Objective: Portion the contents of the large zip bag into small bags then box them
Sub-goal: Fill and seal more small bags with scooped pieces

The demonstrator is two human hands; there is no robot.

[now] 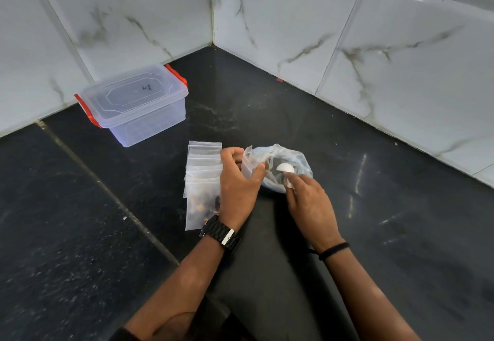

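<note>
The large zip bag (pixel 291 163) lies on the black counter with dark contents inside. My right hand (pixel 307 203) grips the handle of a white scoop (pixel 285 168) whose bowl is in the bag's mouth. My left hand (pixel 238 180) pinches a small clear bag (pixel 247 163) upright beside the large bag. To the left lies a stack of small zip bags (pixel 203 169). The nearest small bag (pixel 201 207) holds brown and dark pieces. A clear plastic box (pixel 139 105) with red latches stands with its lid on at the back left.
Marble-tiled walls (pixel 347 33) meet in a corner behind the work area. A seam (pixel 107 188) runs diagonally through the black counter on the left. My left wrist wears a black watch (pixel 220 233), my right a black band (pixel 334 250).
</note>
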